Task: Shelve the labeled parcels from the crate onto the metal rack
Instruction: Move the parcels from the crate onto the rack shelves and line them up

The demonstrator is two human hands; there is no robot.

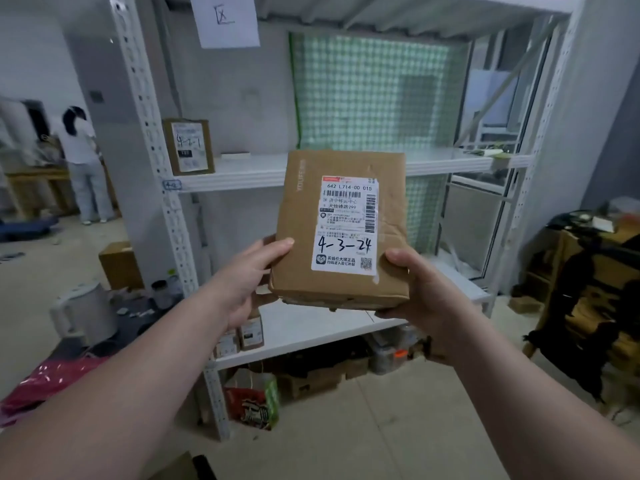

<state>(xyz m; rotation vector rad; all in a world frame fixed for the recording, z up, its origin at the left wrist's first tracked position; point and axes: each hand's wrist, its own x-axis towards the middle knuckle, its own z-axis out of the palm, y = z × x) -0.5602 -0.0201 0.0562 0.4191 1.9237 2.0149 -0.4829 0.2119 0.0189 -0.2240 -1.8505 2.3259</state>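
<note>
I hold a brown cardboard parcel (301, 220) up in front of the white metal rack (242, 174). Its white label reads 4-3-24 in hand-written ink. My left hand (242, 282) grips the parcel's lower left edge, thumb on the front. At the lower right corner my right hand (419, 289) grips it, thumb on the front too. Another labeled parcel (188, 147), marked 4-2-1, stands upright at the left end of the middle shelf. Two small boxes (242, 336) stand on the lower shelf behind my left wrist. No crate is in view.
Boxes and a red-and-green bag (254, 407) lie under the rack. A white kettle (86, 313) and clutter sit at the left. A person (85, 161) stands far left by a table. Dark bags (588, 306) pile on a stand at the right. Bare floor lies below my arms.
</note>
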